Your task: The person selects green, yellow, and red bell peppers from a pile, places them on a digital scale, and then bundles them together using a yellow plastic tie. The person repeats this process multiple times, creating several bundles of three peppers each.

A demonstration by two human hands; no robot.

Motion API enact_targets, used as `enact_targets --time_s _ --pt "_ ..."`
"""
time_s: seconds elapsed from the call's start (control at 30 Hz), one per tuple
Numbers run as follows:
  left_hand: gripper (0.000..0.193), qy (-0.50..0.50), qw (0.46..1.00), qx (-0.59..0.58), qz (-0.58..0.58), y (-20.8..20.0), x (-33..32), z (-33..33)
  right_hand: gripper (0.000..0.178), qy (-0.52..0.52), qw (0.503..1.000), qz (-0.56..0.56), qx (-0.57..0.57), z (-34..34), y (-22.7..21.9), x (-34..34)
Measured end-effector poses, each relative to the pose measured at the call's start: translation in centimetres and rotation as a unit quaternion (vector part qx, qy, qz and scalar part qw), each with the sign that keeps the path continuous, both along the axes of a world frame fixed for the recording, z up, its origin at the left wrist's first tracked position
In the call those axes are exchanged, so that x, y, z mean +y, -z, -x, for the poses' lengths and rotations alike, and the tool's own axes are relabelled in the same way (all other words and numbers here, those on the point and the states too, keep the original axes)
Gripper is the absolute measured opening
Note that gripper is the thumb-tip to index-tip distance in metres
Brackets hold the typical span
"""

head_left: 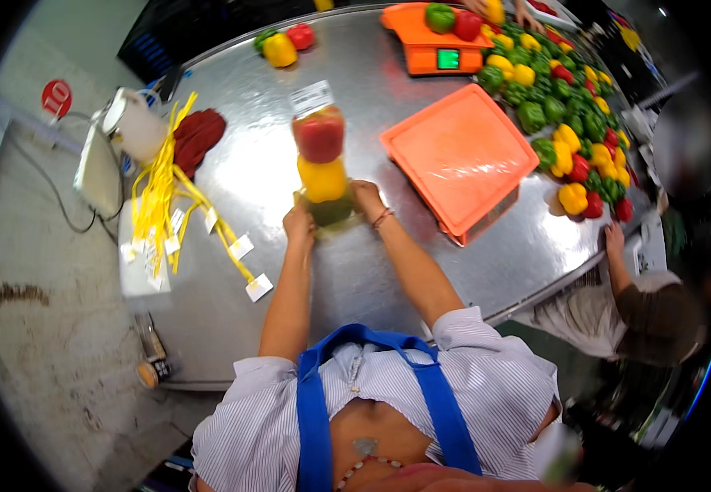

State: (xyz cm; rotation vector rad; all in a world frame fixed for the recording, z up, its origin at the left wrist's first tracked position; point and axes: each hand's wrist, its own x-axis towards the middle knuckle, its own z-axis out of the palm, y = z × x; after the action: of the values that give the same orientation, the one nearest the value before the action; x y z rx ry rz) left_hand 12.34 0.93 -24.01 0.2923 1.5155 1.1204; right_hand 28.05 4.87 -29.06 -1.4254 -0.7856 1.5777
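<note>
On the metal table in front of me lies a clear plastic bag. A red bell pepper and a yellow bell pepper are lined up inside it, and a white label shows at its far end. The part of the bag nearest me looks greenish and is too blurred to tell more. My left hand is closed on the bag's left near corner. At the opposite near corner, my right hand pinches the film, fingers partly hidden.
An orange scale stands right of the bag, another orange scale beyond it. Loose bell peppers pile up at right, near other people's hands. Yellow ties with white tags, a dark red cloth and a jug lie left.
</note>
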Motion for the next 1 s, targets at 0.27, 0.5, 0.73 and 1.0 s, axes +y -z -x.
enact_targets --time_s 0.27,0.5,0.73,1.0 --pt "0.042 -0.006 0.992 -0.123 0.033 -0.1 -0.5 0.9 0.042 -0.046 0.998 0.013 -0.036 -0.2 -0.1 -0.1" --pt "0.032 -0.026 0.972 -0.232 -0.033 2.2 -1.9 1.9 0.039 -0.027 0.994 -0.091 -0.053 1.2 -2.6 -1.2" --pt "0.02 0.017 0.962 -0.233 -0.143 -0.7 0.2 3.6 0.038 0.06 0.962 -0.254 -0.083 3.7 -7.3 -0.8" --pt "0.036 0.14 0.9 -0.239 -0.336 -13.4 3.3 3.5 0.034 0.088 0.927 -0.36 0.061 4.0 -14.9 1.6"
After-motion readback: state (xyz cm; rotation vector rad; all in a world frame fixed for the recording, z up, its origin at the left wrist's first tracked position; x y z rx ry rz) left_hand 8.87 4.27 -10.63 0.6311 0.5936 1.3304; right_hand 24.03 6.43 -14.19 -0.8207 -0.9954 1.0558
